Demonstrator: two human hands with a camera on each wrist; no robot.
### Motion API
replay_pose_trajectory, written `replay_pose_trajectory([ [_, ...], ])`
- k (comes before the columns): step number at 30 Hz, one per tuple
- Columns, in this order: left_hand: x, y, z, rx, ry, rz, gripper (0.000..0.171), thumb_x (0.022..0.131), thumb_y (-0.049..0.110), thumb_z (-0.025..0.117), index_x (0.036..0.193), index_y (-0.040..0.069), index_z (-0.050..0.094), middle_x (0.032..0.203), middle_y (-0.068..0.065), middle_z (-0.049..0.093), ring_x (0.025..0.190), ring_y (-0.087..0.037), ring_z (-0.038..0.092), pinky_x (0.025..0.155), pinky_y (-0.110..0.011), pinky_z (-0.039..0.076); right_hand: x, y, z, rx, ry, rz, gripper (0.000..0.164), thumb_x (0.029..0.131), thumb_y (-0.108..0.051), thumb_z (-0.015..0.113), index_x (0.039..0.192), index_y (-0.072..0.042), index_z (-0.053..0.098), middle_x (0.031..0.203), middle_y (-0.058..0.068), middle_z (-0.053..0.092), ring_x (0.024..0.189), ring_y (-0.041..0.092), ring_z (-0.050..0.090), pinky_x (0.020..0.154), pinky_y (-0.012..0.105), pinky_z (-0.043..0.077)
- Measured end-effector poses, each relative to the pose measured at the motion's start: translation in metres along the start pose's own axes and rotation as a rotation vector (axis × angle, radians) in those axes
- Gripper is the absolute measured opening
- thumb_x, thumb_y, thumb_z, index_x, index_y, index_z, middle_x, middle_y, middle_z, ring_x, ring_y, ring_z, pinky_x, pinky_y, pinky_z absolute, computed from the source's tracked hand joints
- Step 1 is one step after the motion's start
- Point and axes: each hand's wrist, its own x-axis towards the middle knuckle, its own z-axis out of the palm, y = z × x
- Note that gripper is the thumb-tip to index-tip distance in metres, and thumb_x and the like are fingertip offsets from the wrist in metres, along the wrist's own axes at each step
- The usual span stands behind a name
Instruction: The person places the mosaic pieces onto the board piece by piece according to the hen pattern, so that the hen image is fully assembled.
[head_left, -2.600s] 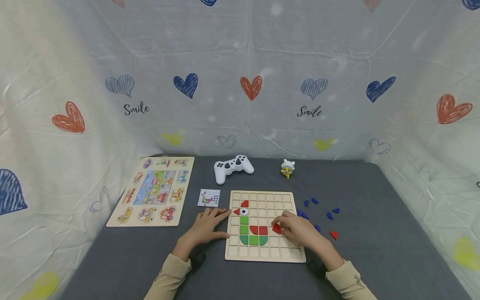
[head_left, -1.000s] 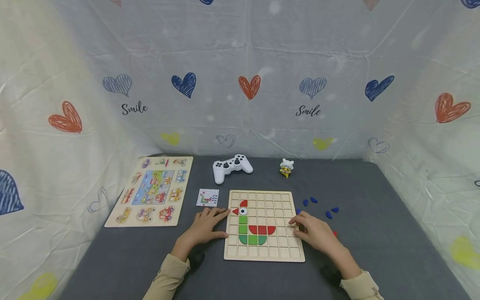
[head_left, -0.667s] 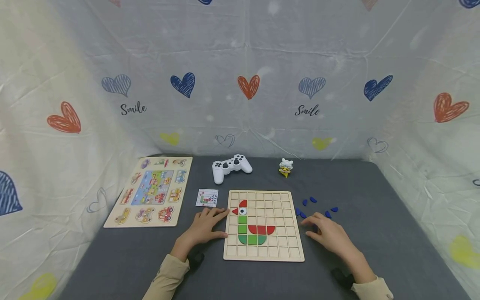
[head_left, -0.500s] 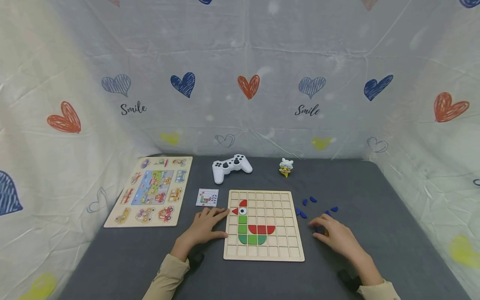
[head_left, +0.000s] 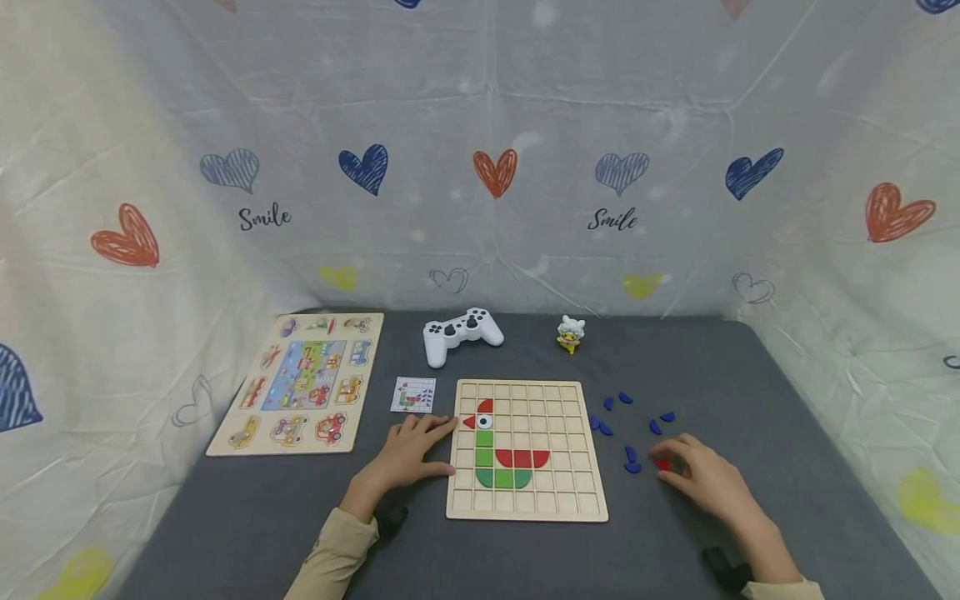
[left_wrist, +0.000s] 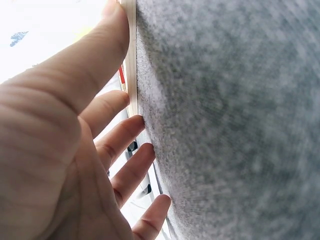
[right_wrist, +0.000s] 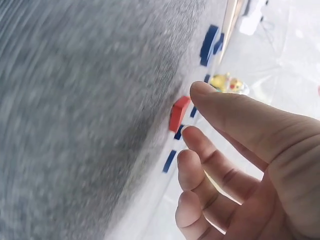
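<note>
A square wooden grid board (head_left: 562,492) lies in the middle of the table, bearing a bird shape of red and green tiles with a round eye piece. My left hand (head_left: 405,457) rests at its left edge, thumb and fingers spread and touching the rim; the left wrist view shows this hand (left_wrist: 65,145) against the board's side. Right of the board, my right hand (head_left: 708,477) is over a red triangle tile (head_left: 663,464). In the right wrist view, the thumb and index finger stand apart, with the red tile (right_wrist: 179,114) just beyond their tips.
Several blue half-round tiles (head_left: 632,467) lie between the board and my right hand. A small pattern card (head_left: 413,395), a vehicle puzzle board (head_left: 255,425), a white game controller (head_left: 463,332) and a small figurine (head_left: 571,333) stand farther back. A patterned curtain (head_left: 487,233) encloses the table.
My right hand has set a red tile at the right end of the red row, let go, and moved right to the red triangle. The left hand has stayed at the board's edge.
</note>
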Motion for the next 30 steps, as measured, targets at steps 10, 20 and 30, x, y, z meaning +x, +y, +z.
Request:
replay_pose_trajectory([
  [10, 0.001, -0.001, 0.002, -0.006, 0.001, 0.000, 0.079, 0.077, 0.054, 0.065, 0.144, 0.023, 0.037, 0.138, -0.004, 0.042, 0.111, -0.026, 0.038, 0.097, -0.057, 0.026, -0.002, 0.010, -0.006, -0.022, -0.081, 0.069, 0.028, 0.075, -0.026, 0.076, 0.099, -0.015, 0.068, 0.091, 0.001, 0.059, 0.075, 0.017, 0.057, 0.057, 0.035, 0.045],
  [20, 0.000, -0.001, 0.000, -0.005, 0.004, -0.001, 0.079, 0.077, 0.054, 0.065, 0.143, 0.022, 0.037, 0.138, -0.004, 0.043, 0.113, -0.027, 0.038, 0.098, -0.057, 0.026, 0.001, 0.013, -0.006, -0.023, -0.111, 0.100, 0.026, 0.076, -0.029, 0.075, 0.095, -0.013, 0.068, 0.088, 0.002, 0.058, 0.074, 0.018, 0.056, 0.057, 0.038, 0.045],
  [30, 0.000, 0.000, -0.001, -0.001, 0.006, 0.007, 0.079, 0.077, 0.053, 0.066, 0.143, 0.022, 0.038, 0.138, -0.004, 0.043, 0.109, -0.025, 0.038, 0.097, -0.056, 0.027, 0.002, 0.008, -0.004, -0.022, -0.079, 0.089, 0.018, 0.076, -0.019, 0.075, 0.091, -0.011, 0.068, 0.087, 0.003, 0.059, 0.077, 0.022, 0.060, 0.061, 0.042, 0.048],
])
